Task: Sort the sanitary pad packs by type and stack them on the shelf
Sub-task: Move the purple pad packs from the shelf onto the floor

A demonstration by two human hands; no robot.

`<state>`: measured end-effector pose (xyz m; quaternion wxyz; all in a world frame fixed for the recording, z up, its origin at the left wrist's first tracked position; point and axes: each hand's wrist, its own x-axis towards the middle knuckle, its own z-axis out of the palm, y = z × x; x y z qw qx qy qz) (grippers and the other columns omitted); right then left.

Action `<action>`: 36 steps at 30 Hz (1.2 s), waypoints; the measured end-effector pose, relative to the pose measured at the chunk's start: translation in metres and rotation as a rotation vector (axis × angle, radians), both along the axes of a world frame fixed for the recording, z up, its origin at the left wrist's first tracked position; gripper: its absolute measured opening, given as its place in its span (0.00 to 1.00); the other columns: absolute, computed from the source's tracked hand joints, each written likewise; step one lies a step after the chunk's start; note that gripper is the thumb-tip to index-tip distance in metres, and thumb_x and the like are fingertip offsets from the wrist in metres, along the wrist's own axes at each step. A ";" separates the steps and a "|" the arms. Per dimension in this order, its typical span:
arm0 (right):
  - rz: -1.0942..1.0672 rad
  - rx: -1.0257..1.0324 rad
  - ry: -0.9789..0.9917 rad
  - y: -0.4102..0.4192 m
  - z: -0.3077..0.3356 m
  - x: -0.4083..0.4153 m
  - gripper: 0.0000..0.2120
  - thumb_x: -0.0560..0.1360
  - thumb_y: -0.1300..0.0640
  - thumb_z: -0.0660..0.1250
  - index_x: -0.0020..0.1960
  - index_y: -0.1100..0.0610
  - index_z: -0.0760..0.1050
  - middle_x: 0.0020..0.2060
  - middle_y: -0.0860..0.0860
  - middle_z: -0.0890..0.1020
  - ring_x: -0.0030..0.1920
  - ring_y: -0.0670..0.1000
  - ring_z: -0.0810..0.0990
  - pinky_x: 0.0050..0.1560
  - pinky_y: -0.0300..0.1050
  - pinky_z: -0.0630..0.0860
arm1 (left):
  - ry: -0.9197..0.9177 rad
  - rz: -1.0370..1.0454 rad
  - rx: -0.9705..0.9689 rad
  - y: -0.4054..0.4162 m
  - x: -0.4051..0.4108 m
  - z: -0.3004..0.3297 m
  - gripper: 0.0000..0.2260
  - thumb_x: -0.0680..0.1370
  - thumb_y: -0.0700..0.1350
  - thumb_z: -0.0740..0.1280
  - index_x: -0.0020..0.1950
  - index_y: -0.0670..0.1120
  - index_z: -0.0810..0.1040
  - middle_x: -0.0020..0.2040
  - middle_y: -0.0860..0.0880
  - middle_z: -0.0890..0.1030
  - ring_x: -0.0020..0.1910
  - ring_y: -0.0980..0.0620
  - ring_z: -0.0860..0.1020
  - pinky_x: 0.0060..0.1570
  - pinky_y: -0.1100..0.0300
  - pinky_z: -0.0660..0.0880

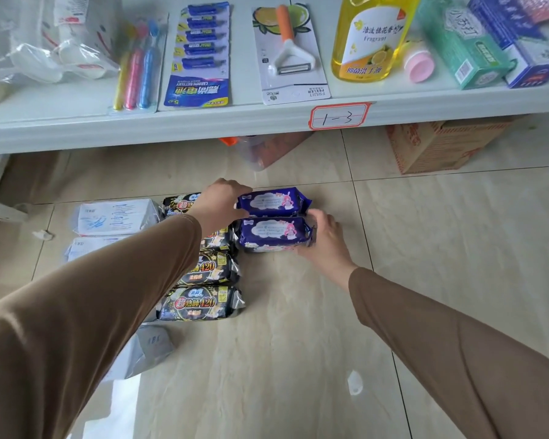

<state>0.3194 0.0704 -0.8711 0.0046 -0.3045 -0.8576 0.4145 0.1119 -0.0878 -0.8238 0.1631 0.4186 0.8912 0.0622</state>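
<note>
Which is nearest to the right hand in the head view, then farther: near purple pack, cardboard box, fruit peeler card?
1. Near purple pack: touching the right hand, on the floor.
2. Cardboard box: under the shelf, behind and to the right.
3. Fruit peeler card: up on the shelf.

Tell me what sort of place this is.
Probably a small shop or its stockroom. A white shelf carries a handwritten tag "1-3" and mixed packaged goods: a battery card, a fruit peeler. Sanitary pad packs lie in rows on the tiled floor, beside a cardboard carton.
</note>
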 end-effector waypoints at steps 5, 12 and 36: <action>-0.019 0.092 -0.069 -0.003 0.053 0.029 0.29 0.72 0.56 0.72 0.71 0.55 0.67 0.64 0.55 0.72 0.65 0.58 0.67 0.59 0.43 0.65 | -0.060 0.047 0.048 -0.025 0.033 0.034 0.24 0.75 0.49 0.72 0.71 0.48 0.74 0.66 0.47 0.77 0.64 0.45 0.71 0.62 0.50 0.72; 0.141 0.180 -0.291 -0.017 0.204 0.073 0.25 0.75 0.56 0.68 0.70 0.55 0.67 0.65 0.55 0.72 0.64 0.58 0.68 0.62 0.50 0.69 | -0.159 0.053 -0.027 -0.057 0.104 0.162 0.21 0.75 0.50 0.71 0.68 0.50 0.76 0.65 0.50 0.78 0.64 0.46 0.72 0.60 0.51 0.73; 0.205 0.268 0.033 0.105 0.813 0.097 0.17 0.77 0.53 0.66 0.65 0.52 0.73 0.63 0.50 0.75 0.64 0.53 0.71 0.59 0.46 0.68 | 0.078 0.134 0.304 0.069 0.168 0.756 0.20 0.75 0.52 0.70 0.66 0.53 0.75 0.64 0.53 0.77 0.64 0.50 0.73 0.55 0.50 0.76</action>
